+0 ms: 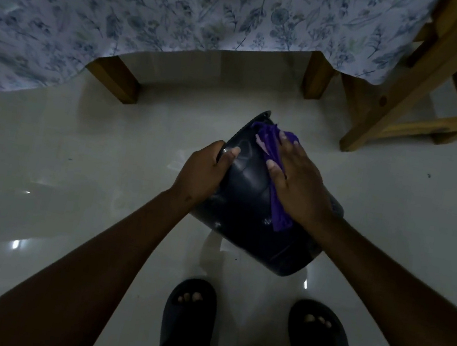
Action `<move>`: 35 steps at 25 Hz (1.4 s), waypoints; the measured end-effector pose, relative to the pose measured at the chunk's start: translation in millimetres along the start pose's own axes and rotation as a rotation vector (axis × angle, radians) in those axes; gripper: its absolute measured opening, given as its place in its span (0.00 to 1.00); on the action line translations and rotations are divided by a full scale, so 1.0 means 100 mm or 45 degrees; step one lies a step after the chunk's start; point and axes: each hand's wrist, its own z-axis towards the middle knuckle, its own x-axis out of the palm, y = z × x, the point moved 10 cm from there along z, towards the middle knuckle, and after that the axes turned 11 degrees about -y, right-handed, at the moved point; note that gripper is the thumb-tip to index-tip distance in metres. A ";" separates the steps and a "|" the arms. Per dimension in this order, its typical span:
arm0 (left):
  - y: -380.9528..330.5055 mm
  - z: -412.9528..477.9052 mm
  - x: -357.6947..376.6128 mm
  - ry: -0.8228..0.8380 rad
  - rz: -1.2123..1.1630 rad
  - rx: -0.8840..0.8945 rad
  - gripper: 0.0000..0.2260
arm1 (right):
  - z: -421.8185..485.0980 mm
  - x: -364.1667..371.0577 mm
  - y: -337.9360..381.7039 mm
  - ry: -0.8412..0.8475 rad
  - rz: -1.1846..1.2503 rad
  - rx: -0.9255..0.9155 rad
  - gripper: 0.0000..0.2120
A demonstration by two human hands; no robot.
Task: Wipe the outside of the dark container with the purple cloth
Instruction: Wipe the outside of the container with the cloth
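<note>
Head view: I'm looking down at the container [249, 203], tipped on its side above the pale floor [104, 153], its rim pointing away toward the draped table [127, 7] and its base toward my sandals [190, 313]. I can't tell whether it touches the floor or hangs just over it. My left hand [203, 172] is clamped on the rim at the left edge, thumb lying over the wall. My right hand [295, 180] lies flat, fingers spread, pressing the cloth [277, 180] against the upper right of the wall; the cloth trails out from under the palm both toward the rim and toward the base.

I judge the container to be stiff, smooth plastic, light enough for one hand and glossy, so likely slippery under a flat palm. The rim looks the surest place to hold; the curved wall offers little purchase. The cloth is soft and limp, bunching easily, so it needs steady palm pressure to stay put.
</note>
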 end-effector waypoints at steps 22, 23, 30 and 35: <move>-0.32 0.32 0.11 0.164 0.103 0.128 0.12 | -0.75 0.12 0.06 -0.026 -0.370 -0.379 0.27; -0.29 0.28 0.06 0.195 0.043 0.111 0.11 | -0.66 0.09 0.05 -0.026 -0.344 -0.348 0.27; 0.08 0.09 -0.09 0.033 0.176 0.056 0.16 | -0.62 -0.05 -0.24 -0.080 -0.220 -0.101 0.26; -0.18 0.17 0.02 0.024 0.136 0.058 0.16 | -0.63 -0.03 -0.03 -0.043 -0.342 -0.227 0.26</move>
